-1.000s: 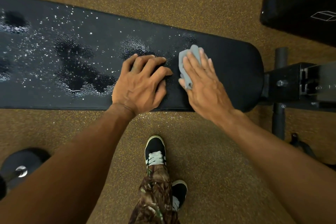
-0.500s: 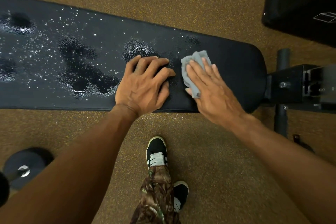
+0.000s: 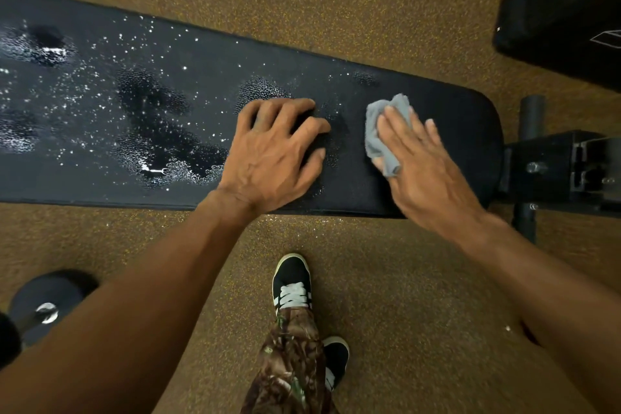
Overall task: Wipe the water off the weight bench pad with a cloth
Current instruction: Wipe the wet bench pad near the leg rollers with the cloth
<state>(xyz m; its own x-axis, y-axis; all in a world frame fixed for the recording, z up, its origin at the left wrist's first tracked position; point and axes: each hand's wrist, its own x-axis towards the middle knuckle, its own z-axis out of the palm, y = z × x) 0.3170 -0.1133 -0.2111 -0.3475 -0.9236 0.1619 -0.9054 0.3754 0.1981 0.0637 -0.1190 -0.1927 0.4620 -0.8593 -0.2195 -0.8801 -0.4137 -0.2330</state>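
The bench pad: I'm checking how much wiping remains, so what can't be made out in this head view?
- Bench pad: its far left end is cut off by the frame edge, so the water's full extent is unknown.
- Pad under the left hand and right hand: covered, wet or dry unclear.
- Cloth: mostly hidden beneath the right hand, and motion-blurred.

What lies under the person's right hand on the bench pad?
A crumpled grey cloth lies under the right hand, pressed against the black bench pad. Part of the cloth and the pad beneath it are covered, so any water there cannot be seen.
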